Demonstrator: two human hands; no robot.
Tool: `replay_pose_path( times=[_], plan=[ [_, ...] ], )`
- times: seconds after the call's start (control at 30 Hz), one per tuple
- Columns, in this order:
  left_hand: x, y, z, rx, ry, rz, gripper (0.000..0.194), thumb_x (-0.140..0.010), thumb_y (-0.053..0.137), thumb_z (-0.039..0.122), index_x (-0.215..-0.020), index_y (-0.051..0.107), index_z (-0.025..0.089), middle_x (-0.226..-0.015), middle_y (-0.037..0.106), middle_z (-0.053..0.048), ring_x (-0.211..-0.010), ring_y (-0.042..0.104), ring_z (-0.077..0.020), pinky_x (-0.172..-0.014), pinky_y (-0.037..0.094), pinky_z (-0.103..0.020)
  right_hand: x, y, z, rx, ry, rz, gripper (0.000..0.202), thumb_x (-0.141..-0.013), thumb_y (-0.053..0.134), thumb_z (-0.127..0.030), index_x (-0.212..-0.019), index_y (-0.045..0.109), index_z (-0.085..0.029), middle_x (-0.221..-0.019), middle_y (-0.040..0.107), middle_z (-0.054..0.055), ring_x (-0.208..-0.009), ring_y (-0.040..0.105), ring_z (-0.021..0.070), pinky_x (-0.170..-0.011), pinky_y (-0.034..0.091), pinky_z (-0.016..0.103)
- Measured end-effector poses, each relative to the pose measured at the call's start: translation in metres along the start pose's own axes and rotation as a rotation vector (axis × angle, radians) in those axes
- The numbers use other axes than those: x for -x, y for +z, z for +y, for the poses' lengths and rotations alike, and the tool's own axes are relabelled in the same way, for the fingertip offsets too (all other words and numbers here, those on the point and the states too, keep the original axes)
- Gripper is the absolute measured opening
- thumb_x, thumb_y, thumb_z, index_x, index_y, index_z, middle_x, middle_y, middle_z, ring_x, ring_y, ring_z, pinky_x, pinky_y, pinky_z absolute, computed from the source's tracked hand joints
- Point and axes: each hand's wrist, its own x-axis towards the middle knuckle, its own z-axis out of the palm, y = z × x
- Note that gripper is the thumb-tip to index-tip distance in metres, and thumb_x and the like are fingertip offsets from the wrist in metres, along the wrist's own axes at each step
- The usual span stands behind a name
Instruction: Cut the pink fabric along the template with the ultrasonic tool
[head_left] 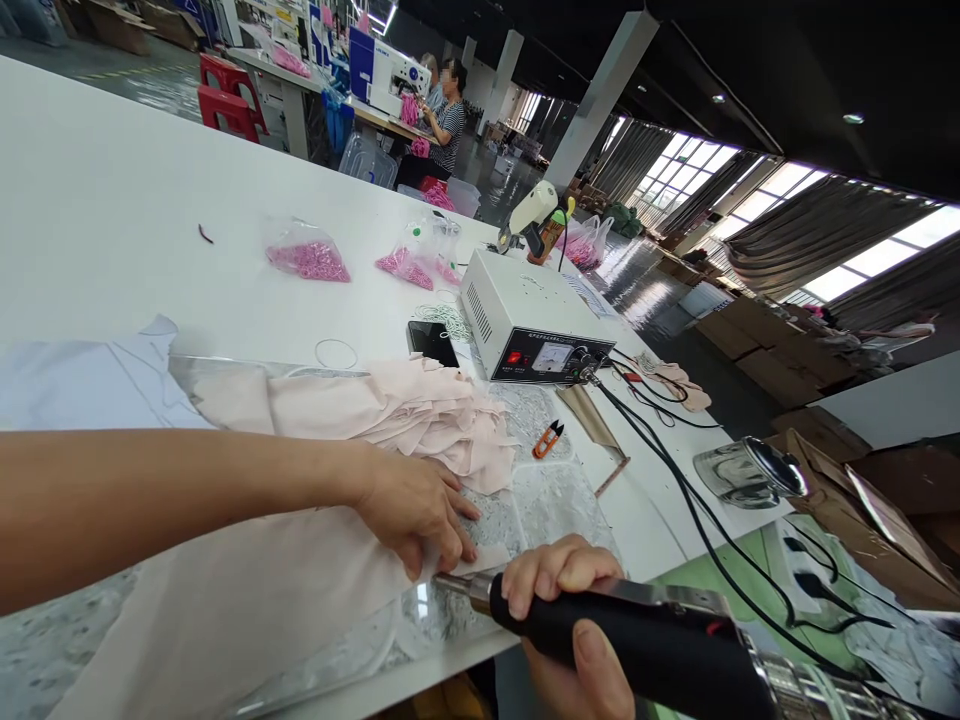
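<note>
My right hand (pixel 574 610) grips a thick black handpiece (pixel 622 630) with a narrow metal tip. The tip points left and reaches the edge of a pale pink fabric piece (pixel 255 600) close to my left fingertips. My left hand (pixel 420 510) rests palm down on this fabric, fingers apart and pressing it against a clear-covered, marble-patterned mat (pixel 559 510). Just beyond my left hand lies a rumpled stack of the same pale pink fabric (pixel 420 400). Orange thread snips (pixel 547 440) lie on the mat to the right of the stack.
A white control box (pixel 536 310) with a dial stands behind the mat, black cables (pixel 667 460) running from it. Nearby are a phone (pixel 433 343), bags of pink pieces (pixel 307 255), white fabric (pixel 90 385) and a glass jar (pixel 750 473). A person (pixel 446 120) sits at a sewing machine beyond.
</note>
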Motion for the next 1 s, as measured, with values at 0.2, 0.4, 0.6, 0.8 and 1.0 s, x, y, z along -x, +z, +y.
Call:
replay_pose_path(
  times=[0.2, 0.4, 0.6, 0.8, 1.0],
  plan=[
    [-0.001, 0.0, 0.002, 0.044, -0.033, 0.034, 0.032, -0.063, 0.088, 0.01, -0.077, 0.068, 0.032, -0.12, 0.067, 0.007, -0.128, 0.051, -0.0234, -0.115, 0.028, -0.033, -0.001, 0.001, 0.002, 0.016, -0.009, -0.018, 0.017, -0.088, 0.052, -0.039, -0.086, 0.049, -0.022, -0.074, 0.046, -0.004, -0.055, 0.056, 0.0106, -0.053, 0.047, 0.027],
    [-0.001, -0.001, 0.006, 0.067, -0.066, 0.038, 0.033, -0.061, 0.087, 0.008, -0.073, 0.069, 0.034, -0.118, 0.068, 0.008, -0.126, 0.053, -0.0239, -0.115, 0.03, -0.035, -0.003, 0.006, 0.001, 0.028, -0.019, -0.024, 0.018, -0.087, 0.052, -0.04, -0.084, 0.049, -0.023, -0.07, 0.046, -0.004, -0.052, 0.055, 0.0106, -0.05, 0.046, 0.026],
    [-0.001, 0.0, 0.008, 0.078, -0.076, 0.048, 0.034, -0.059, 0.087, 0.008, -0.068, 0.068, 0.034, -0.117, 0.068, 0.009, -0.126, 0.053, -0.0248, -0.114, 0.031, -0.037, -0.003, 0.013, 0.004, -0.02, -0.041, -0.035, 0.017, -0.088, 0.051, -0.04, -0.087, 0.05, -0.023, -0.072, 0.046, -0.004, -0.052, 0.054, 0.0092, -0.051, 0.046, 0.024],
    [-0.001, -0.001, 0.008, 0.059, -0.052, 0.068, 0.034, -0.057, 0.089, 0.008, -0.068, 0.067, 0.032, -0.115, 0.07, 0.008, -0.123, 0.056, -0.0255, -0.113, 0.034, -0.038, 0.0, 0.014, 0.008, -0.003, -0.039, -0.05, 0.014, -0.088, 0.05, -0.037, -0.088, 0.05, -0.023, -0.073, 0.046, -0.004, -0.054, 0.055, 0.0107, -0.052, 0.046, 0.026],
    [0.0, -0.001, 0.011, 0.027, -0.054, 0.056, 0.037, -0.059, 0.087, 0.003, -0.076, 0.066, 0.028, -0.117, 0.069, 0.005, -0.125, 0.054, -0.0254, -0.113, 0.035, -0.039, 0.002, 0.007, 0.002, -0.022, -0.012, -0.035, 0.016, -0.087, 0.052, -0.04, -0.088, 0.05, -0.023, -0.073, 0.047, -0.004, -0.053, 0.055, 0.0108, -0.051, 0.045, 0.027]
  ],
)
